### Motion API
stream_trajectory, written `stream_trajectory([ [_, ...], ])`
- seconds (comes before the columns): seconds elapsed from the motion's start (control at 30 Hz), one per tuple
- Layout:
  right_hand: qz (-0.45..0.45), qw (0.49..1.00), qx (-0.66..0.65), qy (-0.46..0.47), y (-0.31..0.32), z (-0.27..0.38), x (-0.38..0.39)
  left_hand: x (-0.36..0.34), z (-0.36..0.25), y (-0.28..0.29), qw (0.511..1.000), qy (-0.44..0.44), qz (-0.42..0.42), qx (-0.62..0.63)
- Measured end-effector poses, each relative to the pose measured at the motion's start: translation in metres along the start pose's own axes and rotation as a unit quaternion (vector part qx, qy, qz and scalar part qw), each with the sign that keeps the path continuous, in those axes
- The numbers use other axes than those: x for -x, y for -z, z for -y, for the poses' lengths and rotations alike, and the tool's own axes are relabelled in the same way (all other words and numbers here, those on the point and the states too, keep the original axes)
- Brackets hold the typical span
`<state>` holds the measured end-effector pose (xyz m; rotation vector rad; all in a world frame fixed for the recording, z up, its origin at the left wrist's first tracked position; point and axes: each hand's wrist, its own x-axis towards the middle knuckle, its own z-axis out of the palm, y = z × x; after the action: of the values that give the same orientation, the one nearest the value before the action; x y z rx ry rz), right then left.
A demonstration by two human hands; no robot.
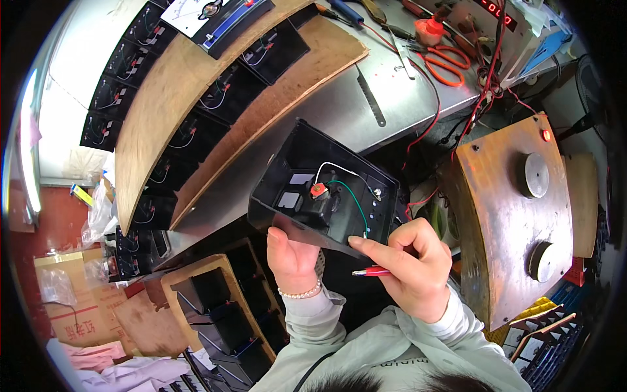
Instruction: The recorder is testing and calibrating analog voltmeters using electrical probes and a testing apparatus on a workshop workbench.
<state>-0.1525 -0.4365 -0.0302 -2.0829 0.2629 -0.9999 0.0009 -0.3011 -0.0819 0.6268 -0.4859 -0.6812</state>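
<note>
My left hand (292, 257) grips the near rim of an open black plastic housing (287, 166) and tilts it toward me. Inside the housing sit a red terminal cap (318, 190), a white wire (334, 167) and a green wire (353, 198). My right hand (410, 266) holds a red probe clip (371, 272) with a metal tip pointing left, while its thumb presses the housing's lower right edge. A bead bracelet circles my left wrist.
Rows of similar black housings (196, 127) lie between curved wooden boards (160, 85) on the metal bench. Orange scissors (445, 63), tools and a meter with red leads (491, 72) sit at the back. A rusty metal plate (509, 222) stands right. More housings fill a crate (225, 320) below.
</note>
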Motion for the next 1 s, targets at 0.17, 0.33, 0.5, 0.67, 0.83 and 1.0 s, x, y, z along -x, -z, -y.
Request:
stream_trajectory([
  [0.17, -0.002, 1.000, 0.004, 0.002, 0.000, 0.001, 0.001, 0.002, 0.001, 0.005, 1.000, -0.006, 0.023, -0.001],
  [0.33, -0.001, 1.000, 0.008, 0.001, -0.001, 0.003, 0.000, 0.002, 0.000, 0.007, 1.000, -0.008, 0.024, -0.002],
  [0.5, 0.003, 1.000, 0.006, 0.004, -0.002, 0.004, -0.002, 0.001, 0.000, 0.009, 0.999, -0.017, 0.045, -0.002],
  [0.67, 0.012, 1.000, -0.002, 0.007, -0.003, 0.003, -0.002, 0.000, 0.000, 0.007, 0.999, -0.025, 0.017, 0.026],
  [0.83, 0.053, 0.997, -0.048, -0.002, -0.007, 0.018, 0.005, -0.004, -0.014, 0.016, 0.985, -0.134, -0.072, 0.085],
  [1.0, 0.211, 0.955, -0.100, 0.185, 0.001, 0.000, -0.010, 0.009, -0.064, 0.019, 0.938, -0.209, -0.273, 0.050],
])
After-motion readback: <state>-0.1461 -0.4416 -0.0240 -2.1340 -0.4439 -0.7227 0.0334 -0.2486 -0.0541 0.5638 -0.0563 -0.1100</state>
